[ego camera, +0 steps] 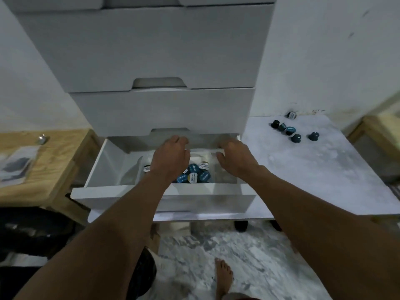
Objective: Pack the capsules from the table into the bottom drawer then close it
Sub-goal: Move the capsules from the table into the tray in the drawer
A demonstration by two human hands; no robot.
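The bottom drawer (101, 169) of a white drawer unit stands pulled out. Inside it lies a pile of dark blue capsules (195, 174) with blue and white foil lids. My left hand (170, 158) hovers over the pile, palm down, fingers curled toward the drawer's back. My right hand (234, 158) hangs over the drawer's right part, fingers bent downward; whether either hand holds a capsule is hidden. Several more dark capsules (290, 131) lie on the white marbled table (313, 169) at the far right.
Two shut drawers (160, 109) sit above the open one. A wooden cabinet (54, 161) with papers and a metal knob stands left. A dark round object lies on the marbled floor below, beside my bare foot (224, 276).
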